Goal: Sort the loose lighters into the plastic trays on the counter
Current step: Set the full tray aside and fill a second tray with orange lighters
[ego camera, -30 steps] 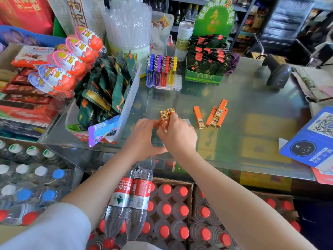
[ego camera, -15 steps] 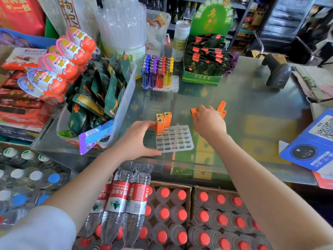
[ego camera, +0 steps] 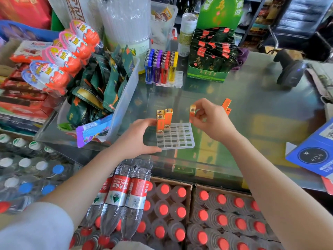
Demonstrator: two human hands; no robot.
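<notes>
A clear plastic tray [ego camera: 180, 141] with a grid of slots lies on the glass counter [ego camera: 252, 98]. Three orange lighters [ego camera: 164, 120] stand upright in its far left corner. My left hand [ego camera: 137, 139] rests against the tray's left edge, thumb at the near corner and fingers touching the standing lighters. My right hand [ego camera: 212, 118] hovers above the tray's far right corner, pinching one orange lighter [ego camera: 192, 112] upright. Loose orange lighters [ego camera: 226, 105] lie behind that hand, mostly hidden. A second tray [ego camera: 177, 80] at the back holds blue, purple, red and yellow lighters [ego camera: 160, 67].
A clear bin [ego camera: 124, 103] of green snack packs stands left of the tray. A green display box [ego camera: 207, 73] sits at the back, a black barcode scanner [ego camera: 292, 71] at the far right, a blue payment sign [ego camera: 313, 150] at the right edge. Water bottles fill boxes below the counter.
My right hand left the tray, reached right to the loose lighters, picked one up and brought it back above the tray. My left hand stayed on the tray's left side.
</notes>
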